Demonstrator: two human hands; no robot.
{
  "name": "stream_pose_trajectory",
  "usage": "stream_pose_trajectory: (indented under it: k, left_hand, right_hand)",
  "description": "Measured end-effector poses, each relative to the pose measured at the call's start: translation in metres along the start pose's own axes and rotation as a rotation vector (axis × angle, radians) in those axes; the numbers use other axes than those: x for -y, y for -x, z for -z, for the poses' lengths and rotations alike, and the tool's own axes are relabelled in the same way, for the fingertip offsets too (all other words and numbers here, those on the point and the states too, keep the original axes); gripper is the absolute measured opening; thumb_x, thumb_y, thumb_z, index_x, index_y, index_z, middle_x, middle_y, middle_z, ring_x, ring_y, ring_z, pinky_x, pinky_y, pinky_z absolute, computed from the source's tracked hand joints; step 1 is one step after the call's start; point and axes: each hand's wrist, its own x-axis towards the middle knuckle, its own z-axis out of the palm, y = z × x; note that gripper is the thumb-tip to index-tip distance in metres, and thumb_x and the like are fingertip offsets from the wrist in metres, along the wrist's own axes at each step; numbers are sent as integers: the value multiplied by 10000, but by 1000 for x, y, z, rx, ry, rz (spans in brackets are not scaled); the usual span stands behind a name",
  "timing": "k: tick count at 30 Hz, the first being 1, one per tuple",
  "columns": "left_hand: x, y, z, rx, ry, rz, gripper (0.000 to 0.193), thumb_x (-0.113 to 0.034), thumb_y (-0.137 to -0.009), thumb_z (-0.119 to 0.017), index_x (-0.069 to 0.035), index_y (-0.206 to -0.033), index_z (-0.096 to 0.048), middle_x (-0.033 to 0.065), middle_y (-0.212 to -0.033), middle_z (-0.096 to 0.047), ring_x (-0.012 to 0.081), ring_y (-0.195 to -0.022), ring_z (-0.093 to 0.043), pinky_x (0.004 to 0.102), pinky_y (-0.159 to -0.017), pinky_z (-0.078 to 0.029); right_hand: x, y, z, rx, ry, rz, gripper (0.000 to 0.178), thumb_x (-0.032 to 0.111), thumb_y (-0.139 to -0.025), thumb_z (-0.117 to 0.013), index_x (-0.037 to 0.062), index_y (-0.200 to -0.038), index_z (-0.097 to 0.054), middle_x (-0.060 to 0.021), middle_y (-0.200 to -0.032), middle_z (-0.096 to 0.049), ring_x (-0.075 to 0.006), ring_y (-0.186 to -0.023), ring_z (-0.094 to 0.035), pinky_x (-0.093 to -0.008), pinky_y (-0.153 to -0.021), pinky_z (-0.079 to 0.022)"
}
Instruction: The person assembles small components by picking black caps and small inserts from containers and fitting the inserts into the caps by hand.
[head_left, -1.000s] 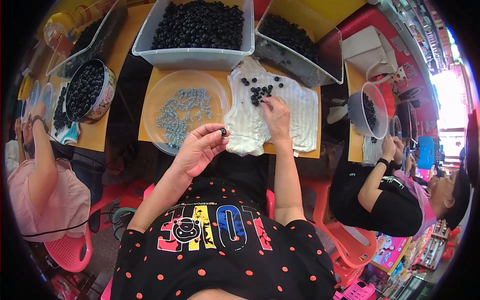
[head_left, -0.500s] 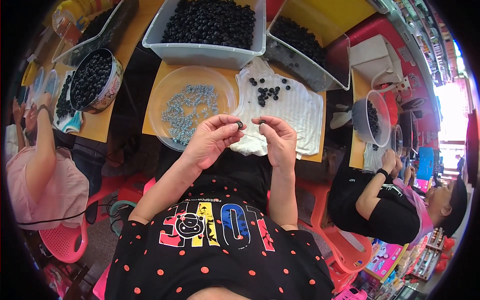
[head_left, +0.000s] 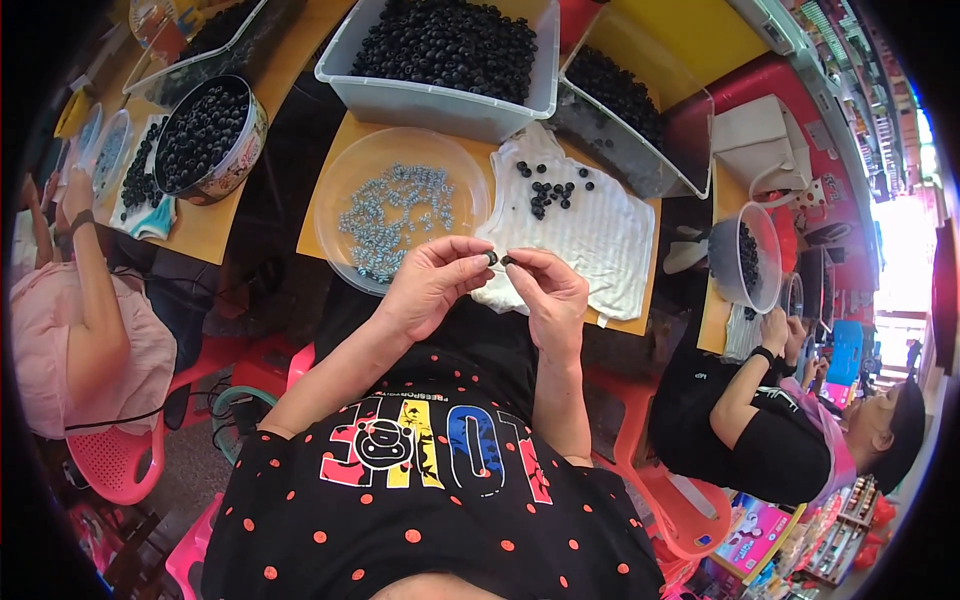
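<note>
Over the near edge of the table, both my hands meet fingertip to fingertip. My left hand (head_left: 440,283) is closed in a pinch on a small black round piece (head_left: 491,258), which looks like a bead or little wheel. Thumb and forefinger of my right hand (head_left: 552,300) pinch a second small dark piece (head_left: 506,260), almost touching the first; its kind is too small to make out. Beyond them lies a white cloth (head_left: 600,240) with several loose black round pieces (head_left: 547,192) on it. A round clear tray (head_left: 335,180) at left holds many small blue-and-white pieces (head_left: 400,195).
A big translucent bin (head_left: 440,118) of black pieces stands behind the tray, with another clear bin (head_left: 625,140) to its right. On the left table is a round tub (head_left: 235,170) of black pieces. People sit at both sides, with a clear bucket (head_left: 765,260) at right.
My hands have come closer together, bringing the two small pieces nearly into contact. The whole view has shifted slightly, so the table sits a little farther right.
</note>
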Motion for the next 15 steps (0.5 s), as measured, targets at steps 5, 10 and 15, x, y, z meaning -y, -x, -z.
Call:
stream_pose_trajectory:
  k: [5,10,15]
  left_hand:
    - [1,1,-1,13,2,-12,180,-43,-864,-624,-8,-1040,-638,54,-949,-649,131,-846,-621,250,-798,-512]
    - [2,2,-1,-2,-8,-31,173,-43,-867,-620,-5,-1034,-646,57,-945,-655,121,-840,-617,245,-794,-511]
    - [3,2,2,-12,-32,-24,176,-48,-869,-619,-3,-1037,-650,55,-940,-655,111,-824,-613,242,-791,-511]
  right_hand:
    - [2,1,-2,15,251,97,178,-58,-772,-673,-9,-943,-683,-70,-935,-647,-81,-750,-562,-210,-676,-463]
    - [7,4,-9,11,471,215,184,-32,-739,-707,10,-917,-688,-61,-850,-659,-93,-684,-547,-218,-633,-454]
    - [4,7,-11,-11,450,193,169,-30,-740,-709,4,-903,-682,-64,-856,-658,-89,-677,-542,-214,-631,-453]
